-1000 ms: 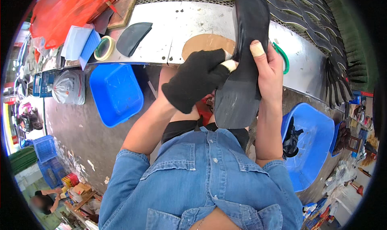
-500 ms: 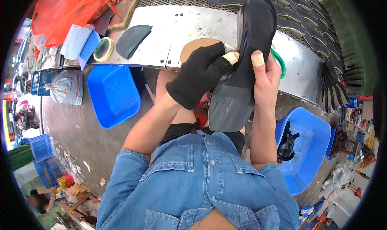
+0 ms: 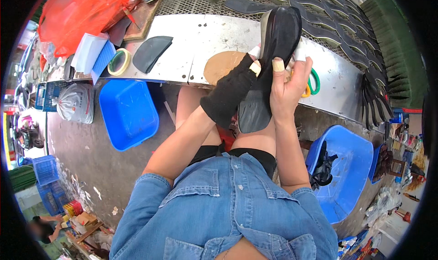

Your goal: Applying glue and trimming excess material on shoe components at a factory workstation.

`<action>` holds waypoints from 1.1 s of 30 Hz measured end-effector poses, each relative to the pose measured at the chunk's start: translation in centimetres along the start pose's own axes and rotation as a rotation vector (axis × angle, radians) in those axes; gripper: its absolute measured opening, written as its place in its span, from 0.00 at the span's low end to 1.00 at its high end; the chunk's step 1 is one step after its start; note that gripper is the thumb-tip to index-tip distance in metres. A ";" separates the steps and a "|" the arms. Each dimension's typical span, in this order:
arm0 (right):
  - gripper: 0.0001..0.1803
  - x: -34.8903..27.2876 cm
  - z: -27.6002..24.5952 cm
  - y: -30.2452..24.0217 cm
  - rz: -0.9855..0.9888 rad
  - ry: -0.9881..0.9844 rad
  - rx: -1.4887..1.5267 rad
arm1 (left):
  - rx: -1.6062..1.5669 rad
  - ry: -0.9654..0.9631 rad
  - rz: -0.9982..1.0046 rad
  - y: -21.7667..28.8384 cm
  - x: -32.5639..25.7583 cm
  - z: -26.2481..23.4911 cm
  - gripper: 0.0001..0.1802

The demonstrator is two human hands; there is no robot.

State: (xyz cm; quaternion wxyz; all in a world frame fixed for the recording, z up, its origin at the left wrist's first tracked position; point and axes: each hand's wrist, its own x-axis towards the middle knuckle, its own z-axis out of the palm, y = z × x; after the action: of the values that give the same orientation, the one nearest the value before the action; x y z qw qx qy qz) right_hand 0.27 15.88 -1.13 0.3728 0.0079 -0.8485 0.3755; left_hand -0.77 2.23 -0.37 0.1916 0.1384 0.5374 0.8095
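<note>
Workshop clutter rings a metal table [image 3: 200,36] whose far part is a perforated grid lined with dark insoles [image 3: 319,13]. Above its near edge the person holds a black shoe sole [image 3: 269,64] upright, toe end up. Their left hand [image 3: 230,93], in a black fingerless glove, is closed on the sole's left side with taped fingertips showing. Their right hand [image 3: 287,89], bare with tape on the thumb, grips the sole's right edge. On the table lie a tan oval piece [image 3: 221,66] just behind the left hand, a dark curved piece [image 3: 150,52], a roll of tape [image 3: 119,61] and green-handled scissors [image 3: 313,82]. Below, on the floor, sit one blue bin [image 3: 127,111] at the person's left and another blue tub [image 3: 344,169] at the right.
</note>
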 end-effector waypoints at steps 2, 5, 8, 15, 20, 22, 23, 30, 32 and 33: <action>0.13 0.6 -0.2 -1.9 -0.093 0.243 -0.112 | -0.146 0.005 -0.016 -0.4 0.5 0.2 0.28; 0.16 0.1 -1.6 -2.0 -0.028 0.050 0.115 | -0.222 -0.006 0.015 0.1 0.8 0.2 0.27; 0.13 -0.2 -1.0 -3.2 0.467 -0.109 0.672 | -0.132 -0.002 0.103 -0.5 1.2 -0.2 0.27; 0.13 0.1 -0.8 -2.8 0.777 -0.332 0.972 | -0.038 0.097 0.161 -2.1 1.2 -1.7 0.20; 0.10 -0.4 -0.2 -2.1 0.792 -0.347 1.094 | -0.111 0.134 0.088 0.0 0.2 -0.4 0.20; 0.11 -0.4 -0.2 -2.4 0.795 -0.320 1.090 | -0.055 0.197 -0.009 0.5 0.1 0.0 0.19; 0.10 -0.2 -0.3 -2.8 0.818 -0.339 1.085 | -0.053 0.195 -0.013 0.4 0.0 -0.1 0.19; 0.08 -0.7 -0.1 -2.9 0.767 -0.365 1.071 | 0.000 0.164 0.029 -1.6 -0.4 -1.9 0.19; 0.07 -1.0 0.2 -3.6 0.701 -0.288 1.000 | 0.009 0.158 0.032 -1.7 -0.3 -1.9 0.19; 0.07 -1.1 0.3 -3.8 0.631 -0.221 0.928 | -0.023 0.182 0.033 -1.7 -0.1 -1.7 0.19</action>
State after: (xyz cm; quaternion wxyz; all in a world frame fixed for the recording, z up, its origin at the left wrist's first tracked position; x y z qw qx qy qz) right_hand 1.96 12.64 0.44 0.1091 -0.0439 -0.5899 0.7989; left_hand -1.12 1.35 -2.55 0.1303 0.0709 0.5410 0.8279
